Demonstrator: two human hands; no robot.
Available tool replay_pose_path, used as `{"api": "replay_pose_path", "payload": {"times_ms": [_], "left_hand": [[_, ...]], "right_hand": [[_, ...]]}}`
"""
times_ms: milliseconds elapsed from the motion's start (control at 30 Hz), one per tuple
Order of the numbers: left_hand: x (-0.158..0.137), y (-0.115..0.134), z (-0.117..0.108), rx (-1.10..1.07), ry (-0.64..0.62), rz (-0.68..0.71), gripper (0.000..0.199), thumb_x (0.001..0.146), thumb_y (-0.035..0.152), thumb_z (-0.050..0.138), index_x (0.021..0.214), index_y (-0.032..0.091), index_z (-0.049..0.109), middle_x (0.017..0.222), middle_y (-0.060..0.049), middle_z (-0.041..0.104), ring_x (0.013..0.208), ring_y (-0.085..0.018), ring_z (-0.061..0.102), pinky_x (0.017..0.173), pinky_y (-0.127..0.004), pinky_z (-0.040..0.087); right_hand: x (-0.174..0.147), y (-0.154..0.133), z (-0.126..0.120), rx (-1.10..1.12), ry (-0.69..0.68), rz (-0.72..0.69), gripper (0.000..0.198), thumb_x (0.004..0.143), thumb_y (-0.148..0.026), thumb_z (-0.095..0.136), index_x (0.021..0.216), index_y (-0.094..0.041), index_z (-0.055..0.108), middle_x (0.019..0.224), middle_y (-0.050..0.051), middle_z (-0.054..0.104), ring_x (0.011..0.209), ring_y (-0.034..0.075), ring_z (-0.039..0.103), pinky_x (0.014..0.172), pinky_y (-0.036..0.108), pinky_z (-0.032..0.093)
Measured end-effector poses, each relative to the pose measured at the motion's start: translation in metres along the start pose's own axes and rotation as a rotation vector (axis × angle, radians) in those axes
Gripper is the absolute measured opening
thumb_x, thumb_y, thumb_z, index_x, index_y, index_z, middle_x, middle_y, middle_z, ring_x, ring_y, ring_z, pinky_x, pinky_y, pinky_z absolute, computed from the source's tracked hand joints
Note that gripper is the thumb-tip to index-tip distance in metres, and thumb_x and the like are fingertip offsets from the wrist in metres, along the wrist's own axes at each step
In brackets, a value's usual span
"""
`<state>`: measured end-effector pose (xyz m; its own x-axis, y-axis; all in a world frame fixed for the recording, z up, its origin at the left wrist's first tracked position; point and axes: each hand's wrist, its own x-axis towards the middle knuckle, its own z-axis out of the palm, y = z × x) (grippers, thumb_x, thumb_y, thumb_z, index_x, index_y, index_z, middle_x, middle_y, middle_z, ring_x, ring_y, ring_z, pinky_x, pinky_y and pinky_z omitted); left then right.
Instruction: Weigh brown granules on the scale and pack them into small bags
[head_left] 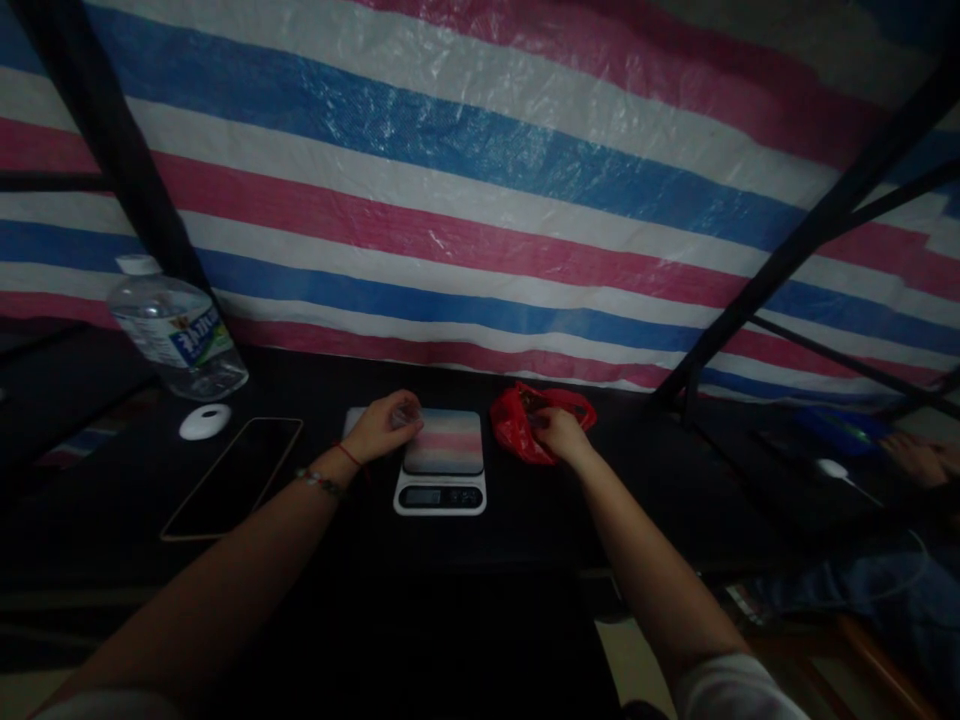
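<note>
Your left hand point(384, 428) is over the left edge of a white digital kitchen scale point(441, 497), its fingers curled and pinching a translucent plastic item point(406, 412) near the platform; whether that item touches the platform you cannot tell from this view. The scale sits flat on the black tabletop point(525, 520) directly before you, dark display panel facing you, reading too dim to make out, its shiny platform mirroring coloured bands. A pale flat item point(352, 416) shows beside your left hand, partly hidden by it. Your right hand point(561, 434) reaches into the mouth of a crumpled red plastic bag point(511, 428), which lies just right of the scale, apart from it, one handle loop spread to the right; those fingers are partly concealed, so their grip cannot be told. Left of your left forearm lies a dark-screened smartphone point(234, 480), with a white computer mouse point(205, 421) just beyond it and a labelled clear plastic bottle point(180, 330) standing behind. Red, white and blue striped sheeting point(450, 240) hangs behind the tabletop. At far right, another person's hand point(921, 458) is near a blue object point(840, 428).
</note>
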<state>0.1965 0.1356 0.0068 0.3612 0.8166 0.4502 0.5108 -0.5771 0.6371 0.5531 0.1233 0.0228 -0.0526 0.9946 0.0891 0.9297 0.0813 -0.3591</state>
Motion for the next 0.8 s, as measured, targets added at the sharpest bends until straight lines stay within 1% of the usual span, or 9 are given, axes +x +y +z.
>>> {"api": "replay_pose_path", "payload": {"times_ms": [67,133,267,300,433,500,567,667,800], "left_hand": [[0.0,-0.002,0.0,0.007,-0.002,0.006,0.023,0.074,0.034,0.058,0.09,0.018,0.059,0.086,-0.004,0.066,0.079,-0.017,0.062,0.076,-0.031,0.049],[0.0,-0.003,0.0,0.01,0.002,0.011,0.022,0.074,0.033,0.058,0.09,0.018,0.059,0.085,-0.003,0.065,0.079,-0.017,0.062,0.076,-0.031,0.049],[0.0,-0.002,-0.001,-0.002,0.002,0.032,0.02,0.075,0.032,0.057,0.089,0.017,0.058,0.083,-0.003,0.064,0.077,-0.016,0.061,0.074,-0.03,0.049],[0.0,-0.001,-0.001,-0.008,0.0,0.036,0.019,0.075,0.031,0.057,0.088,0.017,0.058,0.082,-0.003,0.064,0.076,-0.016,0.061,0.073,-0.03,0.049],[0.001,0.003,-0.002,-0.024,-0.01,0.036,0.018,0.075,0.03,0.057,0.087,0.017,0.058,0.081,-0.003,0.063,0.075,-0.016,0.06,0.073,-0.03,0.048],[0.001,0.003,-0.002,-0.025,-0.007,0.033,0.018,0.074,0.03,0.057,0.087,0.017,0.058,0.081,-0.003,0.063,0.075,-0.016,0.06,0.073,-0.031,0.048],[0.001,0.002,-0.002,-0.022,-0.001,0.031,0.018,0.074,0.03,0.057,0.087,0.017,0.058,0.081,-0.003,0.063,0.076,-0.016,0.06,0.073,-0.031,0.048],[0.0,-0.001,-0.001,-0.018,-0.002,0.019,0.019,0.074,0.031,0.057,0.088,0.017,0.059,0.081,-0.002,0.063,0.076,-0.016,0.06,0.073,-0.031,0.048],[0.0,-0.003,-0.001,-0.01,-0.015,0.023,0.021,0.075,0.032,0.058,0.089,0.017,0.059,0.082,-0.002,0.064,0.076,-0.016,0.061,0.073,-0.031,0.048]], "right_hand": [[0.006,-0.002,0.002,0.049,-0.034,-0.1,0.037,0.067,-0.003,0.059,0.098,-0.017,0.073,0.1,0.008,0.072,0.093,0.019,0.065,0.081,0.023,0.046],[0.012,-0.002,0.004,0.102,-0.078,-0.117,0.04,0.064,0.0,0.059,0.098,-0.016,0.073,0.101,0.007,0.072,0.092,0.019,0.065,0.081,0.024,0.047],[0.021,-0.004,0.01,0.277,-0.07,0.116,0.039,0.072,-0.009,0.061,0.11,-0.012,0.067,0.093,0.009,0.072,0.069,0.015,0.066,0.065,0.023,0.05],[0.022,-0.005,0.011,0.306,-0.067,0.145,0.04,0.072,-0.009,0.06,0.112,-0.012,0.066,0.09,0.008,0.072,0.064,0.014,0.065,0.062,0.022,0.05],[0.023,-0.012,0.013,0.36,-0.138,0.089,0.048,0.065,0.0,0.057,0.109,-0.015,0.067,0.084,0.004,0.072,0.06,0.011,0.063,0.059,0.018,0.048],[0.025,-0.015,0.016,0.401,-0.154,0.11,0.046,0.067,-0.001,0.056,0.109,-0.015,0.067,0.085,0.004,0.072,0.059,0.011,0.063,0.057,0.018,0.048],[0.028,-0.017,0.022,0.402,-0.105,0.148,0.04,0.071,-0.006,0.059,0.109,-0.014,0.066,0.088,0.005,0.072,0.062,0.012,0.064,0.06,0.02,0.05],[0.035,-0.018,0.032,0.322,0.018,0.143,0.036,0.074,-0.013,0.062,0.11,-0.017,0.066,0.094,0.005,0.072,0.076,0.015,0.067,0.072,0.023,0.052],[0.045,-0.023,0.039,0.193,0.106,-0.002,0.037,0.074,-0.01,0.063,0.11,-0.019,0.067,0.107,0.006,0.07,0.098,0.017,0.065,0.09,0.026,0.048]]}}
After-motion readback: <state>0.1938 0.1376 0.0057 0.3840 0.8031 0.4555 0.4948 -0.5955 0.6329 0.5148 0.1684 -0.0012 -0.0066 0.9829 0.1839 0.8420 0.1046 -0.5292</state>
